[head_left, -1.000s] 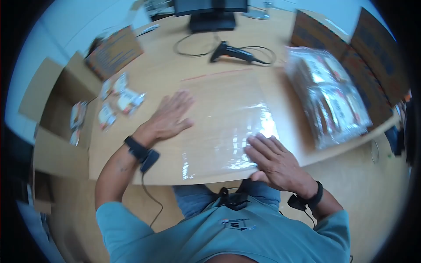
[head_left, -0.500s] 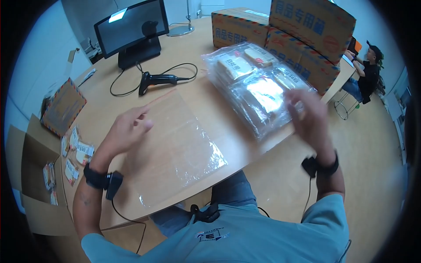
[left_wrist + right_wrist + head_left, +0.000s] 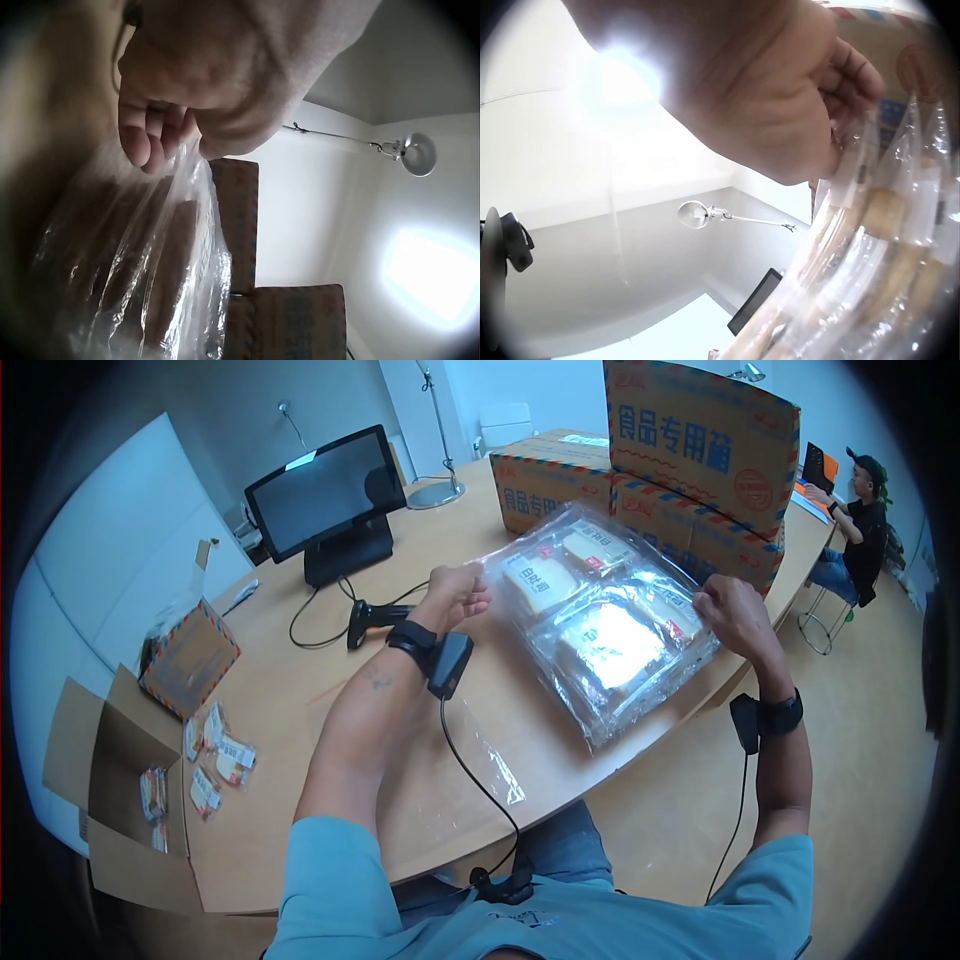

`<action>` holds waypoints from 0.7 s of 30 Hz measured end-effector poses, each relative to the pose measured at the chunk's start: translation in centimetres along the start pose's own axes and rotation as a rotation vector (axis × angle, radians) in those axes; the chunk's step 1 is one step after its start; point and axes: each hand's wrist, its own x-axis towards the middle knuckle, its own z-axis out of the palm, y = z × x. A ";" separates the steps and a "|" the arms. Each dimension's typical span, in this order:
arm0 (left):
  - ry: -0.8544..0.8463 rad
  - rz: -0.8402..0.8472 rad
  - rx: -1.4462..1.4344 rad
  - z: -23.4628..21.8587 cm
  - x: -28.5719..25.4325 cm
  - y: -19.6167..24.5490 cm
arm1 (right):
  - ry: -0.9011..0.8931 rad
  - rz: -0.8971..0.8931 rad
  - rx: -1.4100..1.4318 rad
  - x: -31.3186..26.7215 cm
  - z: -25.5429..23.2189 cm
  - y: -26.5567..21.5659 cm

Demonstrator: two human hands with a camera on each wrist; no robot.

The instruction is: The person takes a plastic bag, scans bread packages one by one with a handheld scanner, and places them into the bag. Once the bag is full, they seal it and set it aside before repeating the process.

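A clear plastic bag (image 3: 550,635) holding several packs of sliced bread lies tilted at the right of the table. My left hand (image 3: 458,592) pinches its left edge; in the left wrist view the left hand (image 3: 202,90) has its fingertips closed on the gathered film (image 3: 150,247). My right hand (image 3: 738,618) grips the bag's right edge, and in the right wrist view the right hand (image 3: 780,97) has curled fingers on the film above the bread packs (image 3: 885,217). A flat, see-through bag (image 3: 450,780) lies near the front edge, partly behind my left arm.
Printed cartons (image 3: 700,450) stand stacked behind the bag. A black scanner (image 3: 372,618) with a cable and a monitor (image 3: 330,495) are farther back. At left are an open carton (image 3: 120,800), small bread packs (image 3: 235,757) and another box (image 3: 190,660). A person (image 3: 862,530) sits at far right.
Both hands have left the flat empty bag and moved to the filled bag, where they now hold its opposite edges. The head view has turned rightward and up.
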 end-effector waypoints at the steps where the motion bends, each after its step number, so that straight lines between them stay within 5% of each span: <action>1: -0.003 0.002 0.006 0.2 0.0 0.3 | 0.004 0.005 0.003 0.1 -0.1 0.1; 7: 0.149 0.235 0.302 0.6 -1.1 1.6 | 0.142 0.000 0.143 1.1 0.5 0.2; 9: 0.185 0.327 0.169 1.2 -1.5 2.1 | 0.146 0.048 0.242 1.2 0.1 -0.1; 16: 0.005 0.250 -0.178 0.5 -2.2 2.4 | 0.089 -0.015 0.219 1.2 0.2 0.5; 21: -0.034 0.441 -0.317 -1.4 -4.7 3.6 | 0.089 -0.047 0.417 0.6 -0.8 -1.6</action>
